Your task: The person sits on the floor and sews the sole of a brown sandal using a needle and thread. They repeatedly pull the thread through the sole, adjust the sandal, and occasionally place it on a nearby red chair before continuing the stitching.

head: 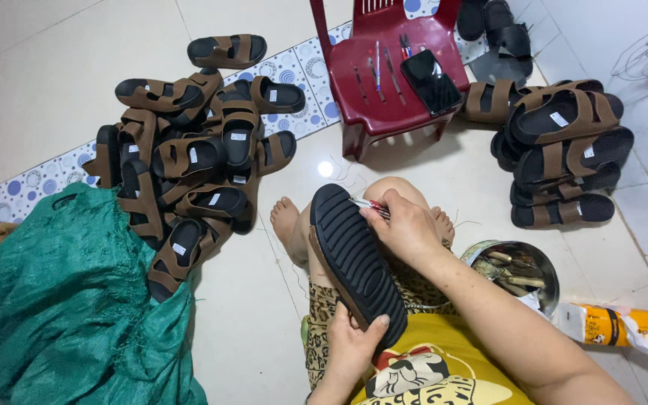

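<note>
Sandal [358,262] lies sole-up across the lap, its heel end clamped by the left hand [354,341], thumb on the tread. The right hand [406,229] has its fingers closed on a small red-handled tool [369,204] at the toe edge. A slip off the ribbed sole could drive the tip toward the bare foot [288,225]; the left-hand grip looks shallow.

Left hand [354,341]: low by my lap, palm up, fingers curled in a grip, thumb pressed flat across the top.
Right hand [406,229]: raised above my knee, fingers pinched together, knuckles up.
Right forearm: bare, running from the lower right corner up to the wrist, slightly bent.
Left forearm: only the wrist shows.
Legs: folded, bare feet forward.
</note>
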